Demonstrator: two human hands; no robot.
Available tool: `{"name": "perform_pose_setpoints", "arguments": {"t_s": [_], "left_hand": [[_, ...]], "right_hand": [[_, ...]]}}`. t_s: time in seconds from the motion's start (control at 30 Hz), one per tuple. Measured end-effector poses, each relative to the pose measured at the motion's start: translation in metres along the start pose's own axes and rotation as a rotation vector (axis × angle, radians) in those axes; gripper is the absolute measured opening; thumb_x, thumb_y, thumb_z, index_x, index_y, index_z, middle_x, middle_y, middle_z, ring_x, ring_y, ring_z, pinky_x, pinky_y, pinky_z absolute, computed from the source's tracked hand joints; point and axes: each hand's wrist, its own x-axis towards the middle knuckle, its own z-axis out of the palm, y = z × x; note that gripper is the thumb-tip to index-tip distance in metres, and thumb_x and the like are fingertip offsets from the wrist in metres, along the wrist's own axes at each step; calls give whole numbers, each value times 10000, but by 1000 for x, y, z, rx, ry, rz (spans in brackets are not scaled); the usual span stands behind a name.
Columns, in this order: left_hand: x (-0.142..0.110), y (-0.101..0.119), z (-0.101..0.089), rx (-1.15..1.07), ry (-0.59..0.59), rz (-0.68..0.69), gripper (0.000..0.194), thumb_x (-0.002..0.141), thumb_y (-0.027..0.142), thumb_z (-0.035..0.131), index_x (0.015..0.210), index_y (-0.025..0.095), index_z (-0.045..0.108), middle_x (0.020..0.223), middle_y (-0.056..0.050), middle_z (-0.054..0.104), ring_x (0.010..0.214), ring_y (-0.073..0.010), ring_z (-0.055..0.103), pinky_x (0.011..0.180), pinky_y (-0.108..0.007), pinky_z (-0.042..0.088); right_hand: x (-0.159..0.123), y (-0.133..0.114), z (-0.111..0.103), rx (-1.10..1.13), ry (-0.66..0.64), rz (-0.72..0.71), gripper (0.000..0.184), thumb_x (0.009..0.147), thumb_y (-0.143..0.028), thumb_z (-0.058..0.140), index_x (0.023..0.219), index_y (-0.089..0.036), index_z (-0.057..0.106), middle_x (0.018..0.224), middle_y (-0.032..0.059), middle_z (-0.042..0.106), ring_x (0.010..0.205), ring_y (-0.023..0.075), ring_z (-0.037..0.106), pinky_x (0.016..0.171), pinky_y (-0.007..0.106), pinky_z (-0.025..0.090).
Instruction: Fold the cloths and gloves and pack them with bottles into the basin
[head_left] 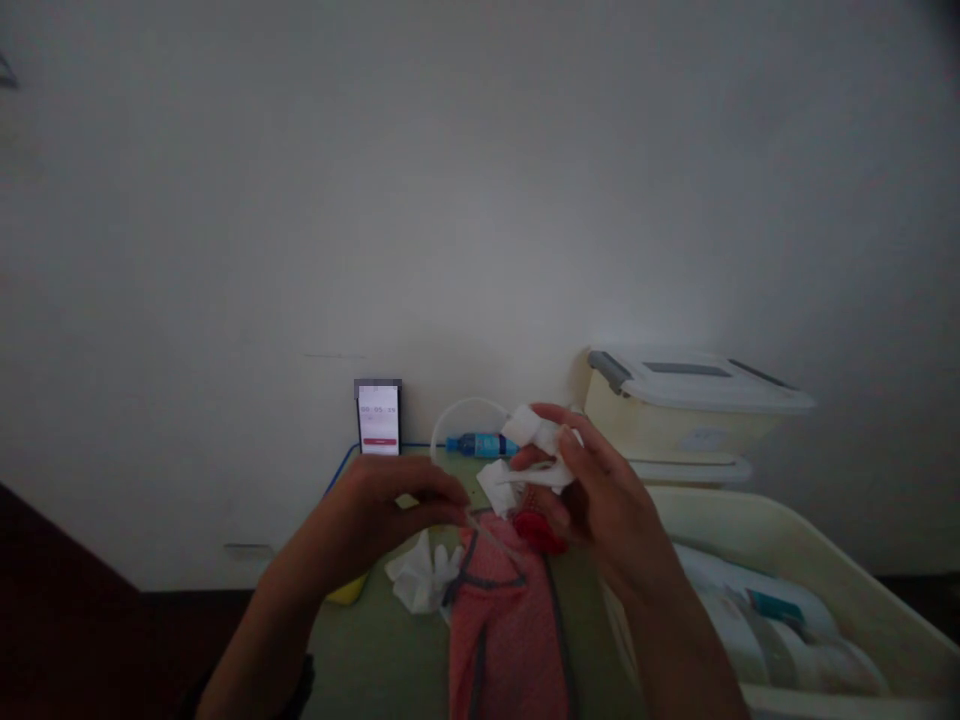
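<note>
My left hand is closed, its thumb and fingertips pinching a thin whitish tube. The tube arcs up and over toward my right hand, and a free end hangs below the left fingertips. My right hand is wrapped round a crumpled white tissue, with part of it drooping at the left. Whether the tube runs into the tissue is hidden. Just under the right hand is a red object I cannot make out. A pink cloth with grey edging lies below both hands, beside another crumpled white tissue.
On the green table, a phone showing a timer stands against the wall. A blue-labelled bottle lies behind the hands. A yellow item is at the left edge. At right are a lidded box and an open cream bin holding packages.
</note>
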Motion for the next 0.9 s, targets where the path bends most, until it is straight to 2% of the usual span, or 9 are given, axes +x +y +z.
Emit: {"name": "perform_pose_setpoints", "arguments": {"t_s": [0.13,0.23,0.4,0.5,0.57,0.63,0.7,0.8,0.9], "left_hand": [[2,-8,3,193,246,141,78,795,212,656,729,185,688,826,-32,617,736,-140,607,696,-251,511],[3,-14,7,316,394,153,93,786,263,674,727,192,671,1034,-60,495,921,-188,559,826,-339,509],[0,-15,6,349,391,133,108,820,309,633,787,207,622,1333,-70,346,1167,-257,445,995,-453,420],[-2,-13,3,216,326,201,150,882,331,538,787,214,546,1272,-75,484,1307,-262,340,1072,-456,328],[-3,-12,3,70,303,187,181,939,309,414,798,220,484,1007,-61,630,1237,-223,451,1067,-436,329],[-2,-13,3,-28,303,90,224,966,284,317,797,217,447,761,-17,646,964,-185,614,979,-400,408],[-2,-13,3,-41,268,-23,246,971,275,287,793,206,442,626,20,604,680,-145,610,812,-334,475],[0,-12,4,-34,214,-97,211,964,275,302,924,176,484,610,43,553,520,-106,513,598,-247,449],[1,-9,4,-41,267,-130,263,959,304,318,1065,161,512,665,37,519,533,-97,476,557,-221,422]], "right_hand": [[-3,-8,-4,55,-76,7,419,824,-321,620,1216,-263,483,998,45,673,429,22,404,319,130,248],[-3,-7,3,-50,20,-100,456,845,-344,595,1265,-276,431,1066,70,663,462,40,474,319,127,282],[-2,0,14,-187,159,-244,473,859,-402,560,1288,-273,407,911,40,689,430,53,483,325,150,309],[-1,0,11,-225,183,-237,472,856,-460,540,1268,-261,427,813,21,681,435,71,502,327,156,327],[-1,0,6,-234,110,-189,459,829,-501,559,1188,-230,469,795,23,680,447,75,512,358,166,369],[-2,0,1,-279,-8,-103,464,788,-508,614,1124,-216,485,789,20,685,456,73,518,412,185,411],[-2,1,-4,-410,-93,-27,425,779,-496,635,1073,-209,523,700,-1,670,460,78,521,438,189,401],[-3,3,-7,-660,-103,-28,365,821,-530,565,998,-216,624,525,-36,577,419,87,481,414,198,342],[-5,2,-6,-831,-58,-123,395,807,-570,556,958,-233,698,569,-8,594,496,124,528,457,236,364]]}}
